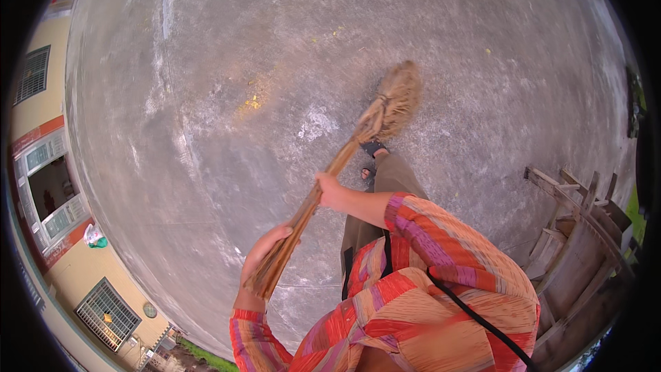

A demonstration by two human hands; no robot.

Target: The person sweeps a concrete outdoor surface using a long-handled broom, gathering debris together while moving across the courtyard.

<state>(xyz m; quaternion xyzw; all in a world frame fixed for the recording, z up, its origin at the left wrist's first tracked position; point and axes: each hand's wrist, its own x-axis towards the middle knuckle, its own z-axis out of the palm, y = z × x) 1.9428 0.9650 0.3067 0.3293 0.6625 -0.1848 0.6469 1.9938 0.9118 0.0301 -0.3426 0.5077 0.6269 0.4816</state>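
A straw broom (401, 100) slants across the middle of the view, its bristle head held out over the grey concrete floor (227, 41). My left hand (265, 246) is closed round the thick top end of its wooden-looking handle. Further down the handle, my right hand (329, 191) grips with fingers wrapped round it. The bristles fan out beyond my feet and look slightly blurred. Yellow scraps (253, 101) lie scattered on the floor to the left of the broom head.
My sandalled foot (372, 147) stands just under the broom. Old wooden furniture (575, 234) is piled at the right. Along the left runs a cream building (69, 269) with barred windows and an open doorway; a white and green bag (95, 236) sits beside it.
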